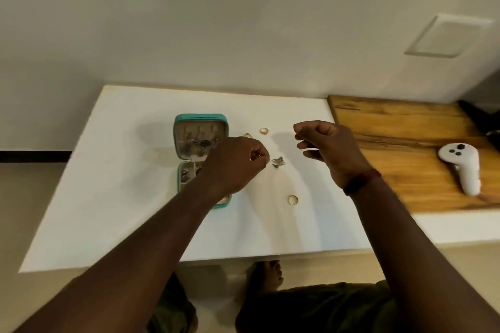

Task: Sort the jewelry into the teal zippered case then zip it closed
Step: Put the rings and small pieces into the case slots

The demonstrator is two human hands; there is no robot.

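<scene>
Both hands raised | left hand (235,162) fingers pinched, contents unclear | right hand (327,146) loosely curled, empty

- One head-worn wide-angle view looks forward and steeply down, close over the white table (135,197).
- The wall (216,21) fills its upper half.

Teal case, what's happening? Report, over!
Left hand fingers pinched near silver piece; right hand curled, raised. Teal case open, partly filled. Three gold rings loose on white board. Nothing blocking.
</scene>
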